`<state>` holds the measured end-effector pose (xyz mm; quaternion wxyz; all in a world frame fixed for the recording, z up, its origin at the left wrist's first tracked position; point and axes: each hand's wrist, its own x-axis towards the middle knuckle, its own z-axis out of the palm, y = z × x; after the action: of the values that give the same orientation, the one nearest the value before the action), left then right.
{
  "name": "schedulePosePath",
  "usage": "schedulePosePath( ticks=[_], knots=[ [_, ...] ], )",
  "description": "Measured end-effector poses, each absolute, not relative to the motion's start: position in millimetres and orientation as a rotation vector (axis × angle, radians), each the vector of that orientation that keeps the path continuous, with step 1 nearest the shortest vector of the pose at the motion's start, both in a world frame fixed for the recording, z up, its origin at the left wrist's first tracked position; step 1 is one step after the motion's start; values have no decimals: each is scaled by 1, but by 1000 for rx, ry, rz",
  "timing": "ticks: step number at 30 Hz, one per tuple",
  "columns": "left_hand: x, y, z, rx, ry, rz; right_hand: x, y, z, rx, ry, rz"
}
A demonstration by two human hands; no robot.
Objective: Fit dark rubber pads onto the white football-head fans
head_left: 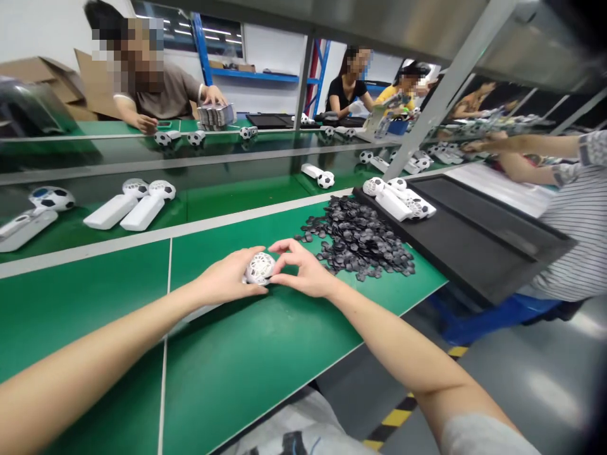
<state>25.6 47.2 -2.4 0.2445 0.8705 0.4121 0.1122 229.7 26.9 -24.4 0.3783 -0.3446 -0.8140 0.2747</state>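
Note:
My left hand [232, 276] is wrapped around the round head of a white soccer-ball handheld fan [260, 268], whose openwork head faces up. The fan's white handle lies partly hidden under my left wrist. My right hand [301, 268] pinches a small black piece at the right side of the ball, thumb and forefinger together; the piece is mostly covered by the fingertips. Just beyond my right hand, a heap of small black patches [363, 237] is spread over the green table [227, 366].
A black tray [484, 234] at the right holds several white ball-headed fans [401, 199]. More fans [142, 205] lie on the green conveyor [227, 189] behind a pale rail. A slanted metal post [427, 107] rises at the right. Co-workers sit across and to the right.

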Motion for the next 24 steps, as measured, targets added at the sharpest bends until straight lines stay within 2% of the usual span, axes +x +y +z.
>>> schedulePosePath(
  ticks=[8, 24],
  knots=[
    [30, 43, -4, 2327, 1210, 319, 221, 26, -27, -885, -2113, 633],
    [30, 46, -9, 2257, 1329, 274, 233, 39, -23, -1124, -1901, 931]
  ],
)
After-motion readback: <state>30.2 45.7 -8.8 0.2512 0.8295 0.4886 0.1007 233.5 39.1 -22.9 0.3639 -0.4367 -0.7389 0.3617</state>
